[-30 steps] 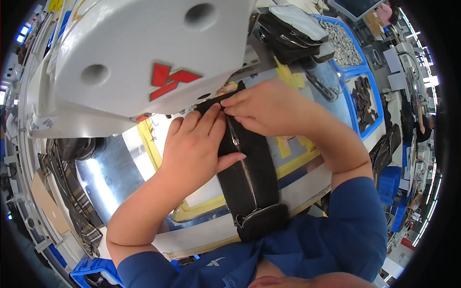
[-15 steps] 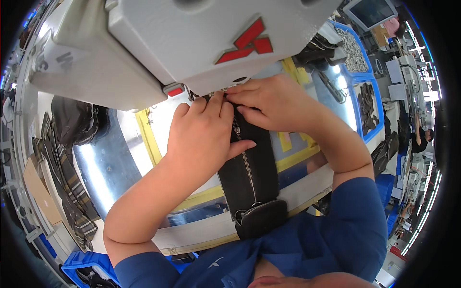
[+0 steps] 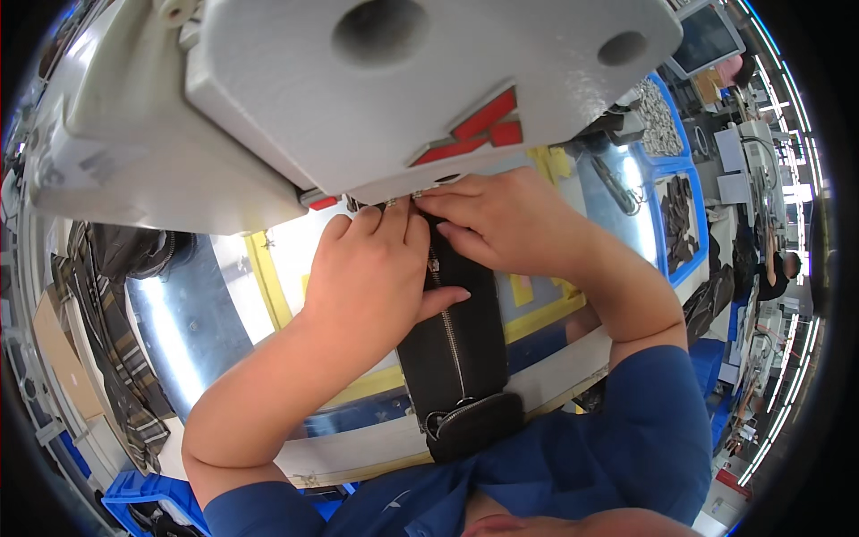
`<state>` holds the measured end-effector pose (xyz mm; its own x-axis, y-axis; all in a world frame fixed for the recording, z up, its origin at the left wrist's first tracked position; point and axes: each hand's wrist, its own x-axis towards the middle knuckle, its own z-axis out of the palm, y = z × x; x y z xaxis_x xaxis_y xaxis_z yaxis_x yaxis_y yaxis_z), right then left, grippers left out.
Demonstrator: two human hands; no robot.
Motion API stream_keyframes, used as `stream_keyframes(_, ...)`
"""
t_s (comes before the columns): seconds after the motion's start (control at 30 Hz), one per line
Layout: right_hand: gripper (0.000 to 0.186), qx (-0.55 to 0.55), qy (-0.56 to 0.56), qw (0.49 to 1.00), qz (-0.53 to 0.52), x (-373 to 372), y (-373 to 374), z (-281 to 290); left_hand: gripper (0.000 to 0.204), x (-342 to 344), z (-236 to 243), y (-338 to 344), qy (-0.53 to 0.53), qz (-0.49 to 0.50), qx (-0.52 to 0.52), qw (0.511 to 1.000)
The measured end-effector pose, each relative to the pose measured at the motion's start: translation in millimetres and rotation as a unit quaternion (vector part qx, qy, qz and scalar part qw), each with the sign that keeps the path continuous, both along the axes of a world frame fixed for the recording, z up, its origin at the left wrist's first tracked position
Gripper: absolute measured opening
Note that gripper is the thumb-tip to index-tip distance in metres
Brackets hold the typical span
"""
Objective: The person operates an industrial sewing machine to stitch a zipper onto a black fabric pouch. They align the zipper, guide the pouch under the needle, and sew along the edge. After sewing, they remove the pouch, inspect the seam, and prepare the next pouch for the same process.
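Note:
A black fabric piece [image 3: 479,327] with a metal zipper and a small pouch at its near end lies lengthwise under the sewing machine head [image 3: 268,98]. My left hand [image 3: 367,282] rests on its left side, fingers on it beside the presser area and thumb stretched out across the zipper. My right hand [image 3: 506,219] presses on the far right part of the piece, index finger forward and thumb tucked in close, fingers together on the fabric. The needle area and some fingertips are partly hidden by the machine head and hands.
Blue trays hold metal parts [image 3: 656,116] and dark pieces [image 3: 678,224] at right. Dark bags [image 3: 130,246] and plaid fabric [image 3: 103,358] lie left. A blue crate [image 3: 152,492] sits lower left. A co-worker [image 3: 778,273] is at far right, a monitor [image 3: 702,36] top right.
The view has shifted, with the machine head now covering more of the scene and the black bag behind it. My right thumb has drawn in; both hands remain on the piece at the machine.

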<state>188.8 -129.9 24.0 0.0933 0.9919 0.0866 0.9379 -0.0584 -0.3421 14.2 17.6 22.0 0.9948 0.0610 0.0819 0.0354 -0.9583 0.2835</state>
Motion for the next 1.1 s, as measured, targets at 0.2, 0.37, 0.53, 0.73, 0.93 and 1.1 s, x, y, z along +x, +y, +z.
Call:
stream_keyframes(0.2,0.033,0.013,-0.023,1.0,0.014,-2.5,-2.4,-3.7,0.081,0.2,-0.2,-0.3,-0.016,-0.003,0.01,1.0)
stream_keyframes(0.37,0.036,0.003,-0.014,1.0,0.013,-7.6,-2.7,-3.6,0.082,-2.7,2.1,-0.8,-0.015,0.006,0.017,1.0)
stream_keyframes(0.53,0.039,-0.018,-0.016,1.0,0.002,-7.7,-6.1,-4.5,0.083,-0.4,3.8,-1.5,-0.012,0.004,0.009,1.0)
stream_keyframes(0.73,0.033,-0.015,0.004,1.0,0.022,-4.5,-2.6,-9.5,0.081,-2.1,4.4,-2.3,-0.02,0.011,-0.001,1.0)
stream_keyframes(0.93,0.032,-0.048,-0.003,0.998,0.039,9.2,-15.6,-13.2,0.092,1.4,0.7,-9.2,0.012,-0.035,-0.02,0.999)
stream_keyframes(1.1,0.024,0.015,-0.018,0.999,-0.048,39.1,-62.4,24.3,0.087,0.7,-16.1,-14.2,-0.039,-0.062,0.003,0.997)
